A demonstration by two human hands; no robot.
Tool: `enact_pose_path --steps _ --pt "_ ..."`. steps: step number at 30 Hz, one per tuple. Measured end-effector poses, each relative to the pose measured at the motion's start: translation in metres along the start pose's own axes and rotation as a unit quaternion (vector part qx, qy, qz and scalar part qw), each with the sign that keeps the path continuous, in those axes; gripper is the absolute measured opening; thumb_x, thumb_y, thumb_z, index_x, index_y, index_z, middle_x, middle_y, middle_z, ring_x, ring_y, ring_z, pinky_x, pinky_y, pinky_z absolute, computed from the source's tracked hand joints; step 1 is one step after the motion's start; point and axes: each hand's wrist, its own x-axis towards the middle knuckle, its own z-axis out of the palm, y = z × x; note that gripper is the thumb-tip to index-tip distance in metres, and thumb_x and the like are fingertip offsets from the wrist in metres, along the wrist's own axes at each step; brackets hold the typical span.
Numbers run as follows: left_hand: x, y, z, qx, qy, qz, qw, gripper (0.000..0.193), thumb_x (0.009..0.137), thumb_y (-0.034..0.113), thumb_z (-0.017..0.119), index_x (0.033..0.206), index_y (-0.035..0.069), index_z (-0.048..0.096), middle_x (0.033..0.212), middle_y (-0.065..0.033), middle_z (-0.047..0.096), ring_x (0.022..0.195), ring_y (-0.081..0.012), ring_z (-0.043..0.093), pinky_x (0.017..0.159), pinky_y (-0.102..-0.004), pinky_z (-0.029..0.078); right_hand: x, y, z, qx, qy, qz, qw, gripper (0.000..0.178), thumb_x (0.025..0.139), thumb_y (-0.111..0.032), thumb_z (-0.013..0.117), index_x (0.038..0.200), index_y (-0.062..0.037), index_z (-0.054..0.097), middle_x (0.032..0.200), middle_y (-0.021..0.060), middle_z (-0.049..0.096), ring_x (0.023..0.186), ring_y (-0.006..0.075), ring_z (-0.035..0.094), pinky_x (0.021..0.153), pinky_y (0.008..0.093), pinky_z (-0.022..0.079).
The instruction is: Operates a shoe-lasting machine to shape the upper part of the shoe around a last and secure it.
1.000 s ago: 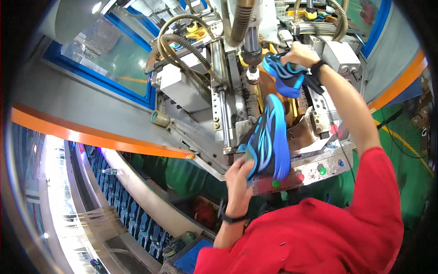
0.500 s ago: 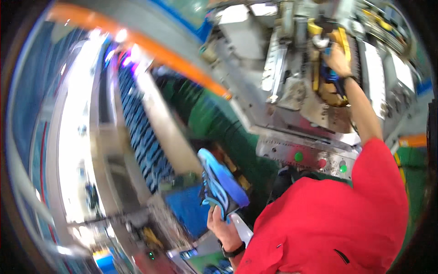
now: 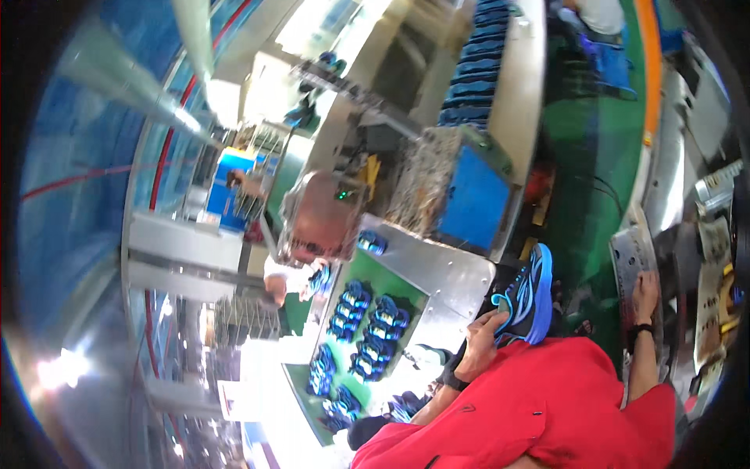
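Note:
A black and blue sports shoe [image 3: 533, 301] is in my left hand [image 3: 483, 340], whose fingers are closed around its heel collar. The shoe stands toe-up, with its blue sole turned to the right. At the right, my right hand [image 3: 645, 295] rests against the metal control panel [image 3: 630, 262] on the front of the machine. Its fingers look stretched out, with nothing seen in them; whether a button lies beneath them is hidden. Part of a blue shoe [image 3: 735, 295] shows beside yellow machine parts at the right rim.
Left of me is a metal-edged table with a green surface [image 3: 406, 277] bearing several blue shoes [image 3: 379, 336]. Across it, a person [image 3: 316, 223] handles another shoe. A blue box [image 3: 476, 195] stands ahead, before a conveyor [image 3: 473, 70] of dark blue pieces. An orange rail [image 3: 648, 70] runs along the right.
My view has swung left, bringing the table of shoes in. My right hand has left the blue shoe in the machine and come down to the control panel. The left hand keeps its shoe.

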Motion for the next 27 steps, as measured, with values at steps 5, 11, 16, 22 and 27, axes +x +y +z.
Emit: enact_pose_path --steps 5,11,16,22,27 --pt "-0.005 -0.004 -0.058 -0.085 0.065 0.046 0.993 0.025 0.085 0.008 0.065 0.107 -0.005 0.064 0.099 -0.0115 0.068 0.084 -0.0197 0.066 0.078 -0.0319 0.055 0.002 -0.01 -0.004 0.024 0.045 -0.007 0.999 0.007 0.089 -0.008 0.055 0.093 -0.003 0.057 0.093 0.0162 0.056 0.092 0.0366 0.055 0.081 0.042 0.046" --pt "0.021 0.001 -0.153 -0.188 0.221 0.028 0.956 0.022 0.08 0.007 0.071 0.096 -0.008 0.066 0.088 -0.0122 0.069 0.075 -0.0211 0.068 0.067 -0.0343 0.058 0.134 -0.156 -0.056 0.135 0.065 -0.091 0.985 0.014 0.09 -0.009 0.059 0.103 -0.0028 0.06 0.099 0.0116 0.062 0.087 0.0257 0.059 0.076 0.035 0.047" --pt "0.084 0.016 -0.26 -0.186 0.286 0.131 0.931 0.017 0.075 0.004 0.069 0.091 -0.003 0.068 0.084 -0.0115 0.067 0.068 -0.0212 0.067 0.065 -0.0348 0.059 0.248 -0.415 -0.081 0.225 0.053 -0.346 0.909 0.015 0.094 -0.013 0.061 0.103 -0.0012 0.061 0.093 0.0065 0.064 0.08 0.0154 0.061 0.072 0.0265 0.049" --pt "0.193 0.053 -0.408 -0.232 0.385 0.145 0.881 0.017 0.067 0.009 0.075 0.081 -0.001 0.07 0.076 -0.0047 0.064 0.067 -0.0145 0.057 0.061 -0.0294 0.047 0.302 -0.74 -0.042 0.246 -0.086 -0.502 0.824 0.025 0.09 -0.013 0.065 0.111 -0.0009 0.061 0.099 0.0076 0.067 0.089 0.0142 0.063 0.079 0.0266 0.05" --pt "0.267 0.109 -0.51 -0.271 0.444 0.148 0.841 0.021 0.065 0.013 0.076 0.076 -0.001 0.065 0.077 -0.0069 0.06 0.065 -0.0204 0.058 0.052 -0.0373 0.053 0.331 -0.924 0.034 0.089 -0.153 -0.532 0.828 0.054 0.082 -0.025 0.069 0.129 -0.0041 0.052 0.115 0.0174 0.062 0.099 0.0235 0.063 0.084 0.0344 0.05"
